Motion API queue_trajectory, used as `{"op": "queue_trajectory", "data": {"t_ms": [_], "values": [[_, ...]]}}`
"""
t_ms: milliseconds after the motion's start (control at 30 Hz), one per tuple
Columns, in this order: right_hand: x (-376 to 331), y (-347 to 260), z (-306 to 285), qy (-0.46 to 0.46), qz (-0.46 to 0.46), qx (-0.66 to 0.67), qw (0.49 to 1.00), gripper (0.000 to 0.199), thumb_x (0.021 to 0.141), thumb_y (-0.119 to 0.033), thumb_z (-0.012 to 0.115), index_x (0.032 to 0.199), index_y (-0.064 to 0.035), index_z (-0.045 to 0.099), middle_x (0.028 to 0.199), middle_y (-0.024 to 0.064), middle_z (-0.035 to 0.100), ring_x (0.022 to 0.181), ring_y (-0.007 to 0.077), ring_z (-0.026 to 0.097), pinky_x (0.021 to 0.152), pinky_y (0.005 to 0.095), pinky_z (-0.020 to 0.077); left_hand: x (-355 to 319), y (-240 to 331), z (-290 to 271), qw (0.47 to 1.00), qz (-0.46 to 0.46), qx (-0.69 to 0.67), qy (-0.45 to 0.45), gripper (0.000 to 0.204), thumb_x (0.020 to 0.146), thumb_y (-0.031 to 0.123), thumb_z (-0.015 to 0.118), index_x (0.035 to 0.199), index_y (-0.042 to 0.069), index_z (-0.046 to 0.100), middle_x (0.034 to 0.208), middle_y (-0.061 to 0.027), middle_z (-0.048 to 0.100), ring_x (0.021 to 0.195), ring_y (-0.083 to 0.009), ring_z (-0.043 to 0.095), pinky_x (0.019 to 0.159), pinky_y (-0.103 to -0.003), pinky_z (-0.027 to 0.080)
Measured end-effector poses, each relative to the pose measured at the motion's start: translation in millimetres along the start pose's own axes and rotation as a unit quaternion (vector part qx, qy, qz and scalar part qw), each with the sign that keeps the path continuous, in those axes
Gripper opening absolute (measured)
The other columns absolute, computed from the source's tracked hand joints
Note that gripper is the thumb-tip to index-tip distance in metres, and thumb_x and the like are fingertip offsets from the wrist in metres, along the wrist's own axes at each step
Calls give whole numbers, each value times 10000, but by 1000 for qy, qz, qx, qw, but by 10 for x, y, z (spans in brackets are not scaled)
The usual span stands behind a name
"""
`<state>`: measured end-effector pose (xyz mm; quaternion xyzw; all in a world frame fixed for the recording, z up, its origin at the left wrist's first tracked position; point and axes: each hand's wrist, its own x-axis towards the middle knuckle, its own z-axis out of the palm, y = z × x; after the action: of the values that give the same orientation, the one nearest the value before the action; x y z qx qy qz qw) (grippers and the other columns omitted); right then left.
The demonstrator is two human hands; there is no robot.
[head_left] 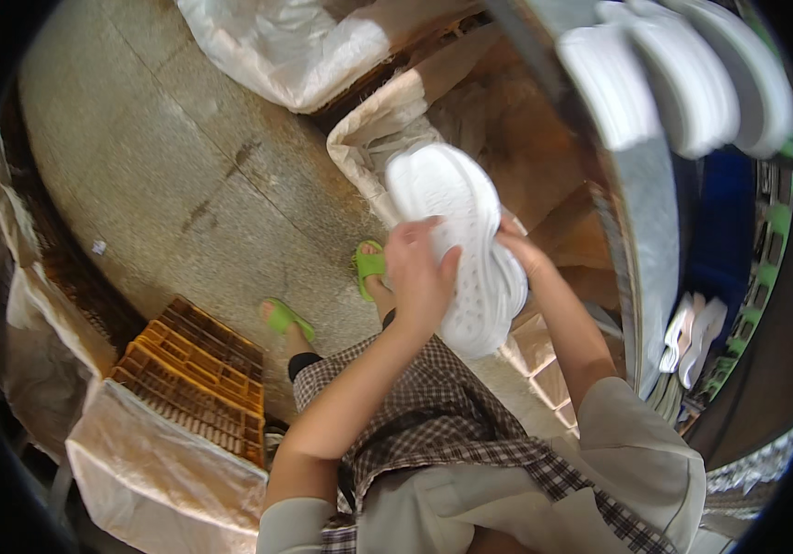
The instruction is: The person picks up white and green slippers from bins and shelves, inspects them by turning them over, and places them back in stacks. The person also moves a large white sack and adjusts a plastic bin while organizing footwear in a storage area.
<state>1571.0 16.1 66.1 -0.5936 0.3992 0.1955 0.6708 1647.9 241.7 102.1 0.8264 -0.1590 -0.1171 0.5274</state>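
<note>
A stack of white shoe soles point(461, 212) is between my hands, tilted in front of my apron. The uppermost sole shows its patterned face, with rows of small round marks on the lower half. My left hand point(417, 275) grips the left side, its thumb and fingertips resting on that face. My right hand point(523, 251) holds the stack's right edge, its fingers partly hidden by the soles. Layered edges along the right side show several soles lying together. Just beyond the stack is a large lined bin point(387, 129) with a pale cloth rim.
On the right, a metal-edged bench point(650, 249) carries blurred stacks of white soles point(673, 78) and a smaller white group point(692, 337). Orange plastic crates point(195, 379) stand at lower left beside a plastic-lined container point(161, 471). Another lined container point(295, 55) stands at the far side.
</note>
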Motion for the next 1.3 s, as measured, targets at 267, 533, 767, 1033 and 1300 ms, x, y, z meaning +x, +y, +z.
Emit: {"op": "queue_trajectory", "data": {"t_ms": [267,533,767,1033,1300], "values": [[2012,102,-1754,108,-55,-336,934,870,660,-213,707,1385,7,281,1377,149,388,1256,284,378,1049,384,304,642,-1253,2202,893,-224,-362,-149,395,886,208,503,1228,10,479,1246,-246,467,1137,-353,466,964,-417,339],[3461,1988,-1120,116,-7,-694,711,1148,637,-311,695,1425,-14,-86,1454,204,175,1360,332,149,1088,521,118,-121,-1730,2373,912,-215,-346,-41,572,855,139,583,1315,-46,297,1282,-223,414,1173,-356,431,1015,-402,320],[3429,1541,-1150,70,71,-651,752,1250,601,-520,723,1441,-51,-75,1472,208,150,1364,325,154,1060,596,110,-457,-1500,1808,872,-219,-435,-49,475,798,-32,598,1223,-21,387,1095,-164,536,985,-248,569,849,-328,453],[3551,1815,-919,107,150,-736,651,1385,558,-751,644,1408,27,-126,1502,193,44,1396,296,67,1069,595,87,-730,-1639,1452,877,-258,-399,-68,533,834,-87,502,1300,23,268,1102,-144,492,938,-192,538,875,-332,428],[2754,1317,-399,294,-153,-554,764,799,760,-397,678,1360,-28,300,1394,220,295,1283,318,311,1042,453,251,-829,-1479,423,899,-279,-338,-17,507,812,-50,564,1251,-29,311,1043,-141,533,896,-183,560,828,-308,460]]}}
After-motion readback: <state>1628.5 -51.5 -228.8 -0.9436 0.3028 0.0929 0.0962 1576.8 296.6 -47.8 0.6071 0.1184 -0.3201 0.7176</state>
